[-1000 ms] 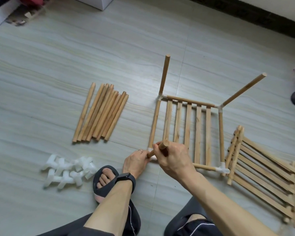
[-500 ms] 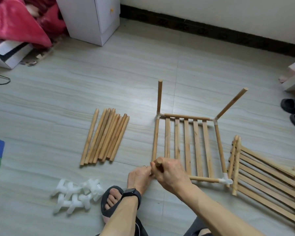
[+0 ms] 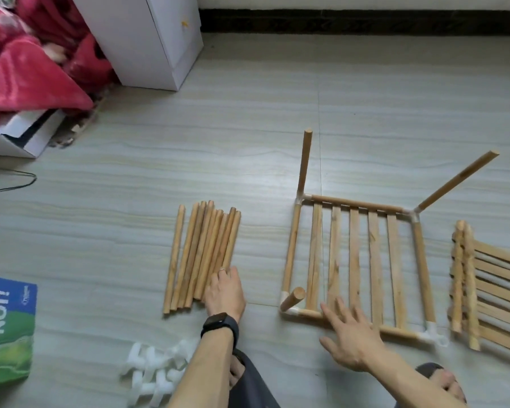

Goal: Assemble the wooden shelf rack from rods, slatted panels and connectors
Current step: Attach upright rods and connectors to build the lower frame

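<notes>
The shelf frame lies on the floor: a slatted panel (image 3: 354, 260) edged by rods, with white connectors at its corners. Upright rods stand in the far-left (image 3: 305, 160), far-right (image 3: 457, 181) and near-left (image 3: 292, 298) corners. The near-right connector (image 3: 433, 334) holds no upright. My left hand (image 3: 224, 290) rests its fingers on the near ends of the loose rods (image 3: 200, 254). My right hand (image 3: 351, 337) hovers with fingers spread over the frame's near rail. A heap of white connectors (image 3: 153, 369) lies by my left forearm. Spare slatted panels (image 3: 483, 284) are stacked on the right.
A white cabinet (image 3: 150, 39), a red blanket (image 3: 27, 69) and a white box (image 3: 18, 134) fill the far left. A green-blue bag (image 3: 3, 328) lies at the left edge, with a cable (image 3: 12, 184) beyond it. My sandalled foot (image 3: 442, 381) is at the bottom right.
Both hands have let go of the near-left upright rod, which now stands in its connector. My left hand moved left to the loose rods; my right hand opened and shifted right.
</notes>
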A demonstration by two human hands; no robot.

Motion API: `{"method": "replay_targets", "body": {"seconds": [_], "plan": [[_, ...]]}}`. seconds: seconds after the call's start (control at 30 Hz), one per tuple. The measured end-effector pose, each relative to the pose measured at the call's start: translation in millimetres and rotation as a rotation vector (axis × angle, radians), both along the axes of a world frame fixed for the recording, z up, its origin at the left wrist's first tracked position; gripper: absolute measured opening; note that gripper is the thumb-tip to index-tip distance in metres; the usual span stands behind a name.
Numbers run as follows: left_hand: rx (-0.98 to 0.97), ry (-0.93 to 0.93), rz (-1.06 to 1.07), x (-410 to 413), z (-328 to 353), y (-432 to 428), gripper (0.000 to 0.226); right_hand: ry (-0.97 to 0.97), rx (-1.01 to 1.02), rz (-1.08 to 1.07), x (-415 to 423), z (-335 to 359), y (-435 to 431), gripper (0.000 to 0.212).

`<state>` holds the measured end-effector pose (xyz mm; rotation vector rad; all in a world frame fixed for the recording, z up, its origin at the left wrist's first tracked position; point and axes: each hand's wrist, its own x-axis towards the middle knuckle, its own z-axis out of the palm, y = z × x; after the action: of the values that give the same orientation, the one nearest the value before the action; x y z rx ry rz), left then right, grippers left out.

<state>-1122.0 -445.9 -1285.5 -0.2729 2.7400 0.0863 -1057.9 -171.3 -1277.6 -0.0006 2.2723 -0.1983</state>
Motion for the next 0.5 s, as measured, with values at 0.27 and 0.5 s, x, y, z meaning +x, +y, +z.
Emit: {"method": "replay_targets", "body": {"seconds": [0.27, 0.5], "plan": [[0.072, -0.001, 0.087, -8.8, -22.6, -6.6, 0.029, -0.024, 0.034, -0.015, 20.6, -31.0, -7.9, 0.095], [0.678, 0.016, 0.340, -52.5, 38.0, 12.9, 0.027, -0.213, -0.023, -0.065, 1.9, -7.5, -8.4, 0.099]]}}
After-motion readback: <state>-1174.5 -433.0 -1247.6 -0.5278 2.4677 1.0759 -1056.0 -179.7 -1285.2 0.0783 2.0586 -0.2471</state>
